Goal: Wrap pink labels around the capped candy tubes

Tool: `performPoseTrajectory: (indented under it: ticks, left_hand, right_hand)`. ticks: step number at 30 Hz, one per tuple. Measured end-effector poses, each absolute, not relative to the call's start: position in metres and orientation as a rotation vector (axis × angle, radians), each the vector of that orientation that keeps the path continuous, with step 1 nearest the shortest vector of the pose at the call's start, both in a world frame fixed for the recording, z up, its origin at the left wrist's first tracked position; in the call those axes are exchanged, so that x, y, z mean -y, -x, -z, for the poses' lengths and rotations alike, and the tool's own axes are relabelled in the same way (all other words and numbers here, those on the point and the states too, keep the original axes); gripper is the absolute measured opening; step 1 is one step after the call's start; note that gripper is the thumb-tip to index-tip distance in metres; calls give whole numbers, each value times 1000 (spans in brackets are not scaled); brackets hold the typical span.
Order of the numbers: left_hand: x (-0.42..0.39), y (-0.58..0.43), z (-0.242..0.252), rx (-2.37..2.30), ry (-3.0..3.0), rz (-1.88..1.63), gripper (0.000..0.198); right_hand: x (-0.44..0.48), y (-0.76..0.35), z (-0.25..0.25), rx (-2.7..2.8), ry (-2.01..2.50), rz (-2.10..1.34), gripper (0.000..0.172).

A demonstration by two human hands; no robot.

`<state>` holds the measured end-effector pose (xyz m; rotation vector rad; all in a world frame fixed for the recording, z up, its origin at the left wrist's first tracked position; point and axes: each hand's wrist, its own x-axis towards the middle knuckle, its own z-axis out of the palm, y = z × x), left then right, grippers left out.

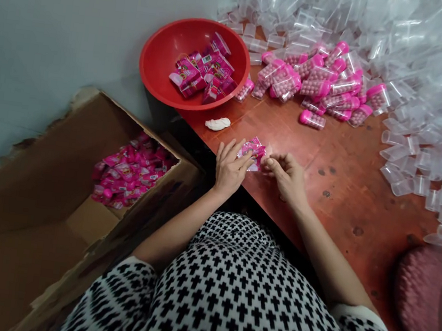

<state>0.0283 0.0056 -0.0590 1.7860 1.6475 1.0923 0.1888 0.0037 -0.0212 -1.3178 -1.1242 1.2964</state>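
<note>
Head view, pink packet (258,149): laid at the worktop's (334,158) near edge
Left hand (229,172): spread, fingers rested on the packet
Right hand (289,179): thumb and forefinger brought together by the packet's right end; what is pinched cannot be told
Red bowl (157,66): set at the left corner
Pink-capped tubes (312,120): heaped well back from the near edge

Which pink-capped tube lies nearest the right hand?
The tube with its pink cap pointing left, at the near edge of the pile; all the other tubes lie farther from the right hand.
</note>
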Motion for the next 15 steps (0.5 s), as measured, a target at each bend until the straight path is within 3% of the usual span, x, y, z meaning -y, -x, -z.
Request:
performPoseTrajectory:
  ticks: [5,8,15]
  left_hand:
    - [0,-30,45,-1543,-1695,-1231,20]
    - [4,-25,29,-1423,-1433,-1310,34]
    - [-1,-23,10,-1092,-609,-1032,37]
  right_hand:
    - [-24,-173,23,1058,1267,-1302,41]
    - [-31,-170,17,1031,1188,-1323,38]
    - [-42,-185,2,1501,1164,-1448,31]
